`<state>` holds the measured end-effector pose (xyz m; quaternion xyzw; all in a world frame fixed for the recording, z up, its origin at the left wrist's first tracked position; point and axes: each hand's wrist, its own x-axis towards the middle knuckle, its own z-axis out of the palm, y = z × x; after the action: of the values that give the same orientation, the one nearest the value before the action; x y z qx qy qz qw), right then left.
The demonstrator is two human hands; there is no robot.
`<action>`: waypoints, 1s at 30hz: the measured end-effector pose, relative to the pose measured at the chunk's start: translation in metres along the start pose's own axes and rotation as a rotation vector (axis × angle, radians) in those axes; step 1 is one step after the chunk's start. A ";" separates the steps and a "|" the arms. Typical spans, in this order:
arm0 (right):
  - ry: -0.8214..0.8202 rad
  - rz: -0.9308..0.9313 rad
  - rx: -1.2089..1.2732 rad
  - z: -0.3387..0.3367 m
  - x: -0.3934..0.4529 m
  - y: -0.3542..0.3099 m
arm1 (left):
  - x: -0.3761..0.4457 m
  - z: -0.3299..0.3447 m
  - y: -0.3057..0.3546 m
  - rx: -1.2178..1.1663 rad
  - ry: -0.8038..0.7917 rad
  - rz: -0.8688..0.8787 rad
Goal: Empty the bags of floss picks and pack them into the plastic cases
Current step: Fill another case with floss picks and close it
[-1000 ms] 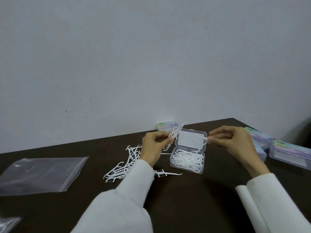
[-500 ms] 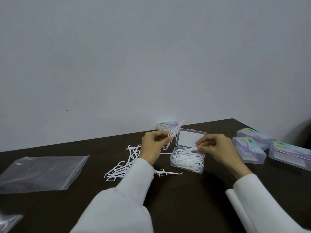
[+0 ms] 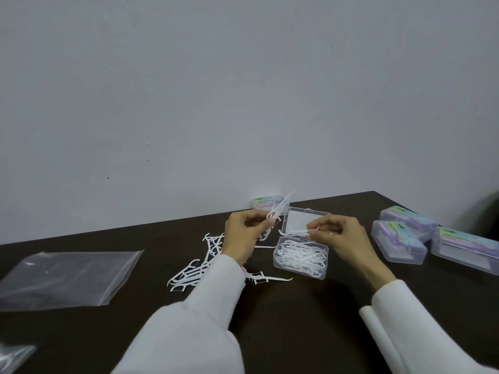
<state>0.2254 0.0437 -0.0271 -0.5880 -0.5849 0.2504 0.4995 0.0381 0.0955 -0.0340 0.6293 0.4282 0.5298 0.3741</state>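
open clear case [image 3: 300, 259] half-full, white picks [image 3: 194, 271] scattered beside

Since a second ago the right hand [image 3: 341, 238] has swung in from beside the open case [image 3: 301, 256] to hover just above its tray, now pinching a floss pick [image 3: 293, 232] level over the picks inside, uncovering the closed cases [image 3: 399, 245] to the right.

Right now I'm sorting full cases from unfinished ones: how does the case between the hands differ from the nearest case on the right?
The open case has its lid up; the closed case has its lid down. The open case shows loose white picks and plain clear plastic; the closed case carries a colourful label. The right hand holds a pick over the open case; the closed case sits untouched. Both are clear plastic boxes of like shape.
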 end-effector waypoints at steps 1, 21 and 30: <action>-0.019 -0.011 -0.069 0.001 0.000 0.001 | 0.000 0.000 0.000 -0.001 0.003 -0.003; -0.258 -0.108 -0.310 -0.003 0.003 0.005 | -0.001 0.000 -0.003 0.024 0.001 -0.019; -0.041 -0.189 -0.384 -0.016 0.004 0.006 | -0.010 0.008 0.003 0.217 -0.083 0.090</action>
<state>0.2432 0.0442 -0.0255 -0.6098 -0.6844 0.0982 0.3875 0.0454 0.0851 -0.0355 0.7062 0.4384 0.4701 0.2968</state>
